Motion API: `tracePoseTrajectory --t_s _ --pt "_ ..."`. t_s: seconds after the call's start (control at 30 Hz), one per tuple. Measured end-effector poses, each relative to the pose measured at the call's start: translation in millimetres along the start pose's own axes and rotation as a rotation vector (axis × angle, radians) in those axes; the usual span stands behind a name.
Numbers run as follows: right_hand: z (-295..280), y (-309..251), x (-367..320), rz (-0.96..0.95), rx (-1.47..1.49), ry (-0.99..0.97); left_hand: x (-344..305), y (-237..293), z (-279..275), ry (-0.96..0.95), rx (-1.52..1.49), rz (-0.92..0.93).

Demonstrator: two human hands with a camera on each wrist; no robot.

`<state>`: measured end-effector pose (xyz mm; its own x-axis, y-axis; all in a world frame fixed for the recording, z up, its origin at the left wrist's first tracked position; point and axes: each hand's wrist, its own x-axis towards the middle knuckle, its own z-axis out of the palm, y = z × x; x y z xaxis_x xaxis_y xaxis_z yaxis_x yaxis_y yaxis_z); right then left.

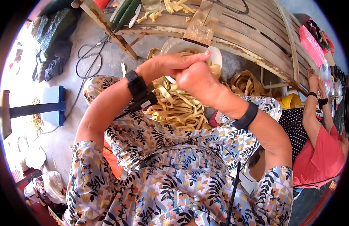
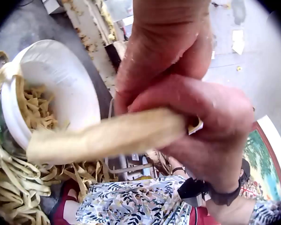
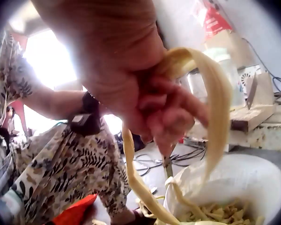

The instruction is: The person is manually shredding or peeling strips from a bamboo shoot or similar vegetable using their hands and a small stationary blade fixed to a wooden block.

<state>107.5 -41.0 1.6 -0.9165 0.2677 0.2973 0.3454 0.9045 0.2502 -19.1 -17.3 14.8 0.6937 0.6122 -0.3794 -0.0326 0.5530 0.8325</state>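
Right hand (image 1: 202,84) grips the pale strip (image 2: 107,138), left hand (image 1: 169,64) against it, hold unclear; I judge two-handed strip work, calling for steady control near the bucket (image 2: 77,89).

Print garment (image 1: 174,177): pale ground, dark leaf sprigs, small blue, yellow and orange motifs; short sleeves (image 1: 85,165) matched. Pearly round buttons (image 1: 196,203) are set at the front. Legs are covered in similar print. On each wrist a black strap (image 1: 136,84) is worn, with black box (image 2: 192,191) attached; the left box (image 1: 143,103) is white-labelled. Black cable (image 1: 234,188) is run across the front. Red shoe (image 2: 65,204) is worn.
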Motion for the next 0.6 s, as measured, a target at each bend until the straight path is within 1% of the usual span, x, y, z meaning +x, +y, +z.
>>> tracePoseTrajectory --t_s 0.07,0.1,0.2,0.23,0.33,0.37,0.4,0.43,0.47,0.5,0.57,0.6 --pt "7 -16 -2 -0.133 0.120 -0.028 3 -7 -6 -0.184 -0.170 -0.020" --pt "10 -22 -2 -0.199 0.175 -0.039 5 -9 -9 -0.250 -0.203 0.107" --pt "26 -34 -4 -0.183 0.169 -0.050 14 -5 -11 -0.127 -0.215 0.236" --pt "26 -40 -7 -0.154 0.196 -0.171 14 -3 -11 -0.058 -0.230 0.245" --pt "31 -42 -11 -0.187 0.353 -0.180 12 -11 -18 0.119 -0.047 0.276" --pt "17 -37 -15 -0.190 0.384 -0.067 7 -9 -18 0.232 0.023 0.260" --pt "8 -29 -14 -0.170 0.496 0.105 2 -5 -18 0.312 0.156 0.296" --pt "-13 -19 -13 -0.069 0.605 0.112 -4 -2 -17 0.392 0.289 0.331" --pt "-36 3 -10 0.011 0.731 0.308 -6 -1 -18 0.471 0.421 0.365" --pt "-43 25 -11 0.203 0.704 0.378 0 -6 -26 0.512 0.562 0.515" --pt "-57 68 -12 0.593 0.695 0.504 -8 0 -13 0.597 0.789 0.547" --pt "-46 84 -16 0.735 0.697 0.341 -10 4 -8 0.635 0.908 0.567"
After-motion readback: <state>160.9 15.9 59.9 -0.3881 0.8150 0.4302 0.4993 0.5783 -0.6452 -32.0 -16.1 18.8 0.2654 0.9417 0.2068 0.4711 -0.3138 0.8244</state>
